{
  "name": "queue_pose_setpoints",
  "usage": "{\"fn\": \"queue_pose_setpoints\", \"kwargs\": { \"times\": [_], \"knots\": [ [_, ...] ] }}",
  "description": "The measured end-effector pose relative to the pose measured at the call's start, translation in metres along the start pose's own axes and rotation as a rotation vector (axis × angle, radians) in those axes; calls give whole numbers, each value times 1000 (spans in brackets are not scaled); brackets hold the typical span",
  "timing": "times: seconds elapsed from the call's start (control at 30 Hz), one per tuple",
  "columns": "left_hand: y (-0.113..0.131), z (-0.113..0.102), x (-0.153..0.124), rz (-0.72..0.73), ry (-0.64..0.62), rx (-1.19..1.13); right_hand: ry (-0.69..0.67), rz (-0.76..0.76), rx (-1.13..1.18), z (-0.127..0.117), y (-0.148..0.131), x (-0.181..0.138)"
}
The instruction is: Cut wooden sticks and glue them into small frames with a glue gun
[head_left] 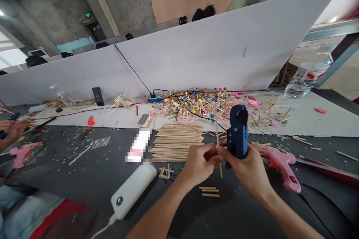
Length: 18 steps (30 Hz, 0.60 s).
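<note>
"What are the hands on right now?"

"The left hand (200, 162) has its grip pinched shut on a thin wooden stick (218, 145) standing upright, and the right hand (248, 170) has its grip closed round a blue plastic tool (238, 134), just beside that stick"

"Where is all that?"

"Held above the dark counter (47, 149), toward its near edge, with a pink glue gun (280, 164) just beside the right hand"

"And what's in reach?"

"A stack of loose sticks (176, 142) just past the left hand, three short sticks (209, 192) below the hands, and a white power bank (134, 190) to the left of them"
</note>
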<state>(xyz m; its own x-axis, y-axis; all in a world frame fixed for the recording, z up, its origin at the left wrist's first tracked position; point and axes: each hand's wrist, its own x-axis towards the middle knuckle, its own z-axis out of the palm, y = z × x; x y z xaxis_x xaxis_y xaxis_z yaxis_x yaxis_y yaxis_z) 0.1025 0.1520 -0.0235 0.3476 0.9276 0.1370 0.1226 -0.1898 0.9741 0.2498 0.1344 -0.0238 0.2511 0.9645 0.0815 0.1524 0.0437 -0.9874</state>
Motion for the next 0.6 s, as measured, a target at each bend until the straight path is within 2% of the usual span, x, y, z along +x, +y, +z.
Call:
{"fn": "queue_pose_setpoints", "kwargs": {
  "times": [0.1, 0.27, 0.6],
  "knots": [
    [-1, -4, 4, -74, 117, -254, -43, -12, -20, 1, 0, -2],
    [0, -13, 10, -27, 396, -502, -108, 64, -50, 1, 5, -1],
    [-2, -14, 10, -85, 419, -516, 1, 93, 109, -8, 7, 5]
  ]
}}
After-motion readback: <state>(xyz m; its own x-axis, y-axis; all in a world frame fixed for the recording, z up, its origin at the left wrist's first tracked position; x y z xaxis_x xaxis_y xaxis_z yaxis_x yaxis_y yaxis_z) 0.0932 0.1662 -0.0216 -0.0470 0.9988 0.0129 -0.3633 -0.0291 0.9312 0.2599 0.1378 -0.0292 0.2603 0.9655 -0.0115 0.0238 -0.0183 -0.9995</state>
